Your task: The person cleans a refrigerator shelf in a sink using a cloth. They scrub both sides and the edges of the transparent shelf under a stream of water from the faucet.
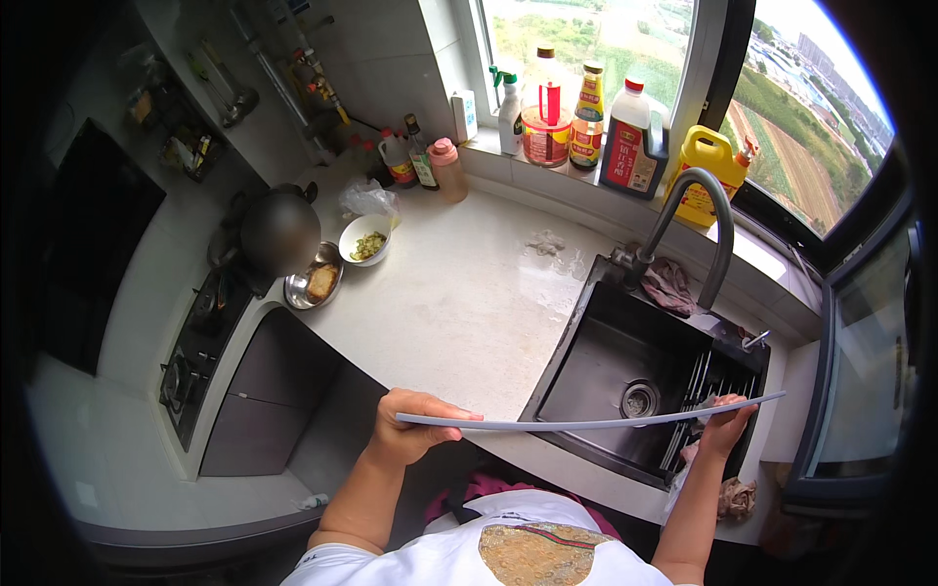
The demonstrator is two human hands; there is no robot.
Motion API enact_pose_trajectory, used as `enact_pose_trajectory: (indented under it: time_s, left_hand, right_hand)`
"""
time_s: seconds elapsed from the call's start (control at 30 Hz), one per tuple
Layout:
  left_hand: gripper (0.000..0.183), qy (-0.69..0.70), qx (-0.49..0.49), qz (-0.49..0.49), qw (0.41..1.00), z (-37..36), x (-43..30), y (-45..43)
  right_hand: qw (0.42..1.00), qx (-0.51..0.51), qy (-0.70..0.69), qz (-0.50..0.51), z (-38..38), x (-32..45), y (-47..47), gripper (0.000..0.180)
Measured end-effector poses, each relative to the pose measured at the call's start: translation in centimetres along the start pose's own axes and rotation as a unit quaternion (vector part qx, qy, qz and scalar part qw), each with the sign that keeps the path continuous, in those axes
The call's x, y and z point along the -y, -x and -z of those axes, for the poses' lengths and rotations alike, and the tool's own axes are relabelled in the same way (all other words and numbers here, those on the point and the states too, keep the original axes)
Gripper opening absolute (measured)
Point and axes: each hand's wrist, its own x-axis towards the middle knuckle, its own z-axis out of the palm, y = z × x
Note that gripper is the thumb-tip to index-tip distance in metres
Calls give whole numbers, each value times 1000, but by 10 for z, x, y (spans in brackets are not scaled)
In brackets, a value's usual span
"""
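A thin grey-blue flat board (586,425), seen edge-on and slightly bowed, spans the view in front of my body. My left hand (416,423) grips its left end, with fingers above and below the edge. Near the other end, my right hand (724,426) holds it as well. The board crosses over the front of the black sink (597,351), whose drain (640,399) shows just beyond. Its broad faces cannot be seen from here.
A dark tall faucet (714,212) arches over the sink. Bottles and jugs line the windowsill, including a yellow jug (703,165). On the pale counter (454,315) sit a white bowl of chopped food (385,256) and a metal bowl (297,293). A gas stove (194,366) lies left.
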Motion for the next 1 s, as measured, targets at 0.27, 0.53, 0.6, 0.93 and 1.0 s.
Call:
enact_pose_trajectory:
  time_s: [0.27,0.53,0.6,0.93,1.0]
  left_hand:
    - [16,-13,-77,0,997,-3,9,-2]
    - [31,-47,-128,5,991,-12,12,-2]
    - [35,-94,-111,2,989,-8,10,-1]
    - [44,-70,-136,4,988,-15,8,-3]
    - [41,-75,-110,-4,991,-13,11,-3]
  right_hand:
    - [990,-57,87,93,-22,28,-15,61]
    - [636,489,480,355,-278,93,91,57]
    - [607,472,482,420,-293,61,107,39]
    - [525,417,588,452,-123,93,-55,36]
    - [523,375,626,441,-74,112,-80,36]
